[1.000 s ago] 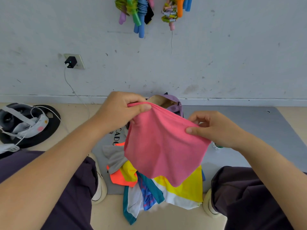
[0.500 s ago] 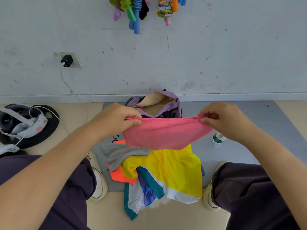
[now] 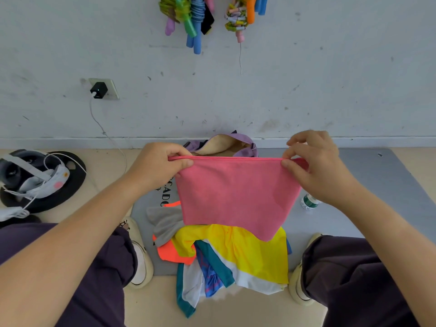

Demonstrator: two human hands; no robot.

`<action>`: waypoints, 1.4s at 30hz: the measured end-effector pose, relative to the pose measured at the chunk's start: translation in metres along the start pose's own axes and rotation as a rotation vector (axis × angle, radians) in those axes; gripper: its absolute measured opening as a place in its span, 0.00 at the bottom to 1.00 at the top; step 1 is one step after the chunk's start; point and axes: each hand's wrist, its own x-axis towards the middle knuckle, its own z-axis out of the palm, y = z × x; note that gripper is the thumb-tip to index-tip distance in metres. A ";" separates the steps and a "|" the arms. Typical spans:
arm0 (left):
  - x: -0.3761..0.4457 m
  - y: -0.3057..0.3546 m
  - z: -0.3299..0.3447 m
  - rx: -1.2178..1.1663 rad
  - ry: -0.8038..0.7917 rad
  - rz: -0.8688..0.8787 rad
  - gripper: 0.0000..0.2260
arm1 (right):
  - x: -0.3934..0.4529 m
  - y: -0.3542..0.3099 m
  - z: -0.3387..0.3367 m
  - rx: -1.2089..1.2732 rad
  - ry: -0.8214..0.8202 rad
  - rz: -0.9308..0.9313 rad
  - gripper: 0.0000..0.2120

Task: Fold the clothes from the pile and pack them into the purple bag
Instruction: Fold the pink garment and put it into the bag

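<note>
I hold a pink cloth (image 3: 236, 197) stretched flat in the air, doubled over, its top edge taut between both hands. My left hand (image 3: 158, 166) pinches the top left corner and my right hand (image 3: 316, 166) pinches the top right corner. Behind the cloth stands the purple bag (image 3: 243, 140), open, with its beige lining showing. Below the cloth lies the pile of clothes (image 3: 226, 253): yellow, orange, grey, teal, blue and white pieces on the grey mat (image 3: 354, 185).
A small water bottle (image 3: 309, 202) lies on the mat under my right wrist. A headset with white cable (image 3: 35, 178) rests on a black disc at the left. My legs and shoes (image 3: 139, 256) flank the pile. The wall stands close behind the bag.
My hands have moved apart and pulled the pink cloth's top edge straight and level; it now hangs as a wider flat panel, lifted higher in front of the bag.
</note>
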 end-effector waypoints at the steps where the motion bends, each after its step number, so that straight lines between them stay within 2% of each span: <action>1: 0.001 -0.001 -0.001 -0.023 -0.001 -0.007 0.03 | 0.000 0.002 0.000 0.005 -0.016 0.020 0.05; 4: 0.004 -0.004 -0.006 -0.113 0.032 -0.082 0.03 | 0.000 0.009 -0.003 0.115 -0.113 0.197 0.12; 6: 0.005 -0.006 -0.006 -0.172 0.050 -0.149 0.05 | 0.000 0.012 -0.005 0.166 -0.144 0.285 0.09; 9: 0.005 -0.004 -0.003 -0.316 0.079 -0.219 0.05 | 0.000 0.013 -0.006 0.265 -0.186 0.301 0.01; 12: 0.004 0.002 -0.003 -0.397 0.076 -0.228 0.05 | 0.000 0.012 -0.009 0.473 -0.213 0.337 0.02; 14: 0.004 0.002 -0.005 -0.314 0.106 -0.211 0.04 | 0.000 0.009 -0.011 0.647 -0.223 0.415 0.05; 17: 0.005 0.002 -0.003 -0.156 0.189 -0.180 0.03 | 0.002 0.008 -0.011 0.684 -0.188 0.482 0.04; 19: 0.005 0.005 0.001 -0.187 0.227 -0.207 0.04 | 0.002 0.003 -0.010 0.668 -0.219 0.473 0.03; 21: 0.005 0.010 0.005 -0.258 0.217 -0.256 0.06 | 0.001 -0.006 -0.008 0.749 -0.328 0.455 0.03; 24: 0.005 0.020 0.014 -0.416 0.126 -0.270 0.05 | 0.000 -0.026 -0.006 0.899 -0.500 0.395 0.03; 28: -0.001 0.035 0.027 -0.559 -0.015 -0.202 0.02 | 0.000 -0.052 0.001 0.987 -0.603 0.269 0.11; 30: -0.005 0.042 0.031 -0.554 -0.074 -0.172 0.03 | 0.000 -0.064 0.005 0.929 -0.531 0.223 0.07; 32: -0.010 0.047 0.034 -0.526 -0.129 -0.139 0.04 | -0.002 -0.072 0.011 0.783 -0.380 0.177 0.02; 36: -0.015 0.055 0.035 -0.544 -0.182 -0.119 0.08 | -0.002 -0.084 0.015 0.479 -0.080 -0.011 0.04; 38: -0.016 0.059 0.035 -0.592 -0.224 -0.138 0.07 | 0.001 -0.088 0.015 0.410 0.001 -0.052 0.04; 42: -0.018 0.064 0.035 -0.666 -0.291 -0.157 0.09 | 0.002 -0.086 0.014 0.355 0.064 0.001 0.07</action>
